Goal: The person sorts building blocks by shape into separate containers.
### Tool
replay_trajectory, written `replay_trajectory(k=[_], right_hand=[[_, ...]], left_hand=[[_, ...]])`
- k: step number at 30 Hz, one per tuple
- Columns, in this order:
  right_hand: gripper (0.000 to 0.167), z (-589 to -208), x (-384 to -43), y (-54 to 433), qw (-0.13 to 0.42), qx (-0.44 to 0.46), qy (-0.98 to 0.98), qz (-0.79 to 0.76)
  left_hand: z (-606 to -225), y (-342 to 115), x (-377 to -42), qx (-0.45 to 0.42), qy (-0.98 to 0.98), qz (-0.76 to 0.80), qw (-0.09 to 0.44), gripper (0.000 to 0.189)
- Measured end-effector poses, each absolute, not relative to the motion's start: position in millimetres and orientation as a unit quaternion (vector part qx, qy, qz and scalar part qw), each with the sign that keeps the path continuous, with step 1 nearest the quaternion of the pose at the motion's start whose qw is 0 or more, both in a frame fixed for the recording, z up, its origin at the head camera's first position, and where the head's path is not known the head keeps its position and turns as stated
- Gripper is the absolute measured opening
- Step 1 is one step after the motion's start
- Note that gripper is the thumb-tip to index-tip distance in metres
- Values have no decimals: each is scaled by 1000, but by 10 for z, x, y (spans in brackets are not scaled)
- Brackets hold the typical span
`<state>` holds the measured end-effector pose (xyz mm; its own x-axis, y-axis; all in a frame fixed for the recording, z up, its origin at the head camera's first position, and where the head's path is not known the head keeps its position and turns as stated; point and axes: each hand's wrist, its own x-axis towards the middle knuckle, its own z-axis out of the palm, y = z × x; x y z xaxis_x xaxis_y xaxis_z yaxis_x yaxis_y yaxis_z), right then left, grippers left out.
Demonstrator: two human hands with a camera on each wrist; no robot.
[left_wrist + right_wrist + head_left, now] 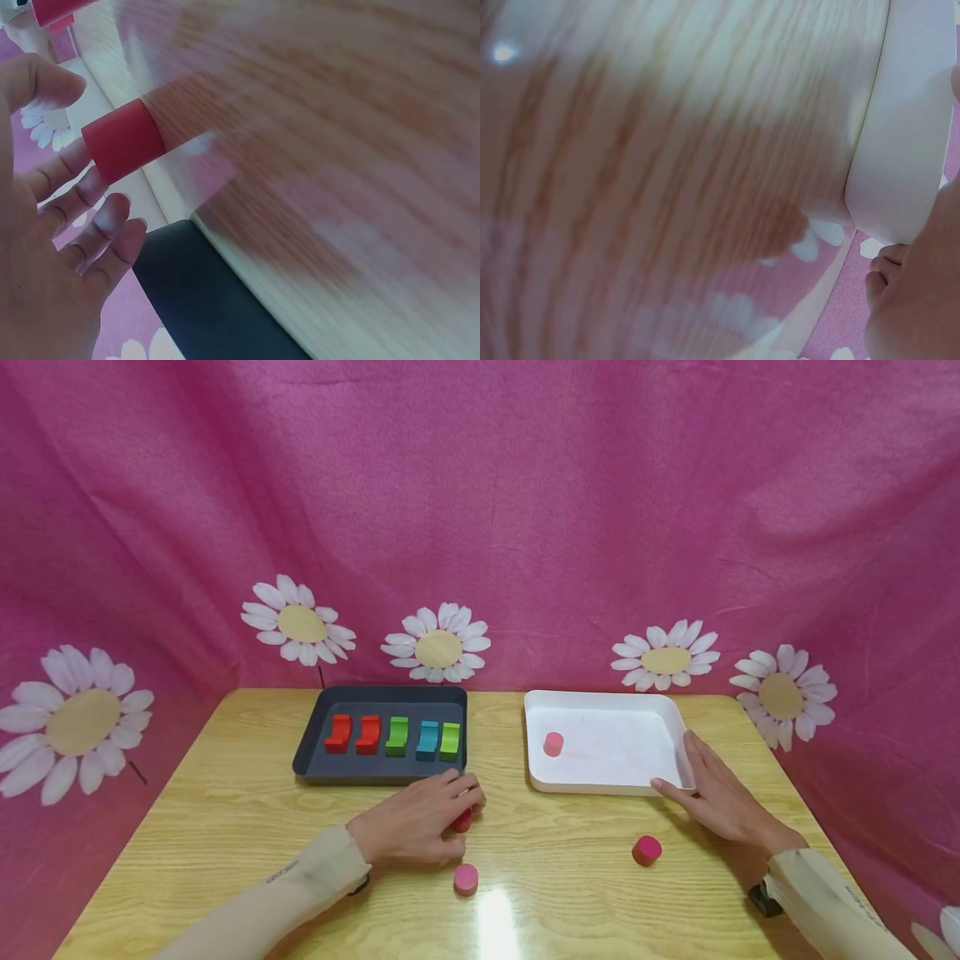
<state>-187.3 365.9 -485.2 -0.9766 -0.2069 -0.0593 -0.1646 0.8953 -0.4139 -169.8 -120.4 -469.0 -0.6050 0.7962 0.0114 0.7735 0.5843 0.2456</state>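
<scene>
My left hand (420, 818) arches round a red cylinder (462, 821), thumb apart; my right hand (723, 802) spreads against the white tray (611, 739). One salmon cylinder (553, 744) sits inside; three seem left on the table (566, 902).

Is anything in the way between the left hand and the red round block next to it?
Nothing I can see. The red round block is right by the left hand, with no other thing between them.
</scene>
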Motion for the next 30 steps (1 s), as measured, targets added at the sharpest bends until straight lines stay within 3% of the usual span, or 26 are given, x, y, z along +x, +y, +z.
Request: replay_trajectory(k=[7, 23, 30], right_hand=[[114, -4858, -1856, 3684, 51, -98, 971, -214], [113, -4854, -1860, 3689, 50, -102, 969, -217], [113, -4869, -1868, 3678, 48, -102, 970, -215]], left_hand=[[-4694, -1160, -1728, 444, 888, 106, 60, 39], [-4698, -1165, -1729, 447, 887, 103, 59, 17], [-4695, -1210, -1691, 437, 891, 107, 67, 20]])
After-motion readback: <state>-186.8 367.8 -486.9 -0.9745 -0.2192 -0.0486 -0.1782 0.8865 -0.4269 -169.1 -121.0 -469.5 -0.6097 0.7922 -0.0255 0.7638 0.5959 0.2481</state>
